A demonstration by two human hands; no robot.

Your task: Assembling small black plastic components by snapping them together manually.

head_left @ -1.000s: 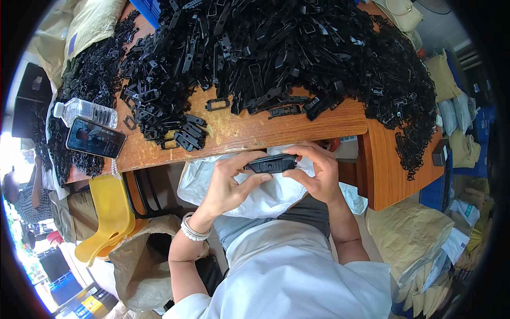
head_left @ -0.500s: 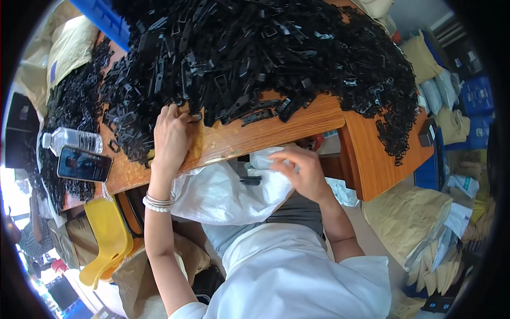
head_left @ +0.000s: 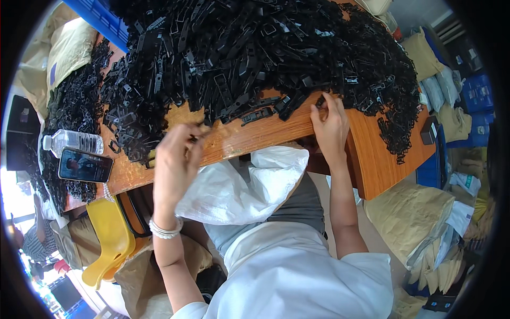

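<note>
A large heap of small black plastic parts (head_left: pixel 228 58) covers the wooden table (head_left: pixel 244 139) in front of me. My left hand (head_left: pixel 176 159), smeared by motion, is over the front edge with its fingers curled round a small black plastic part (head_left: pixel 195 138). Farther right, my right hand (head_left: pixel 333 127) reaches to the heap's near edge, thumb and fingertips closing on another small black part (head_left: pixel 320 101). Below the table edge, a white woven bag (head_left: pixel 228 194) lies gaping across my lap. What is inside it does not show.
To the left on the table are a clear plastic bottle (head_left: pixel 74 142) and a phone (head_left: pixel 85 165). A yellow chair (head_left: pixel 109 236) stands at lower left. Large brown paper sacks (head_left: pixel 409 218) are on the right, beside the table. A blue crate (head_left: pixel 103 21) borders the heap at far left.
My right hand has gone from above the bag up to the heap's edge. The left hand has drawn back from the heap with a part. A black piece above the bag is out of sight.
</note>
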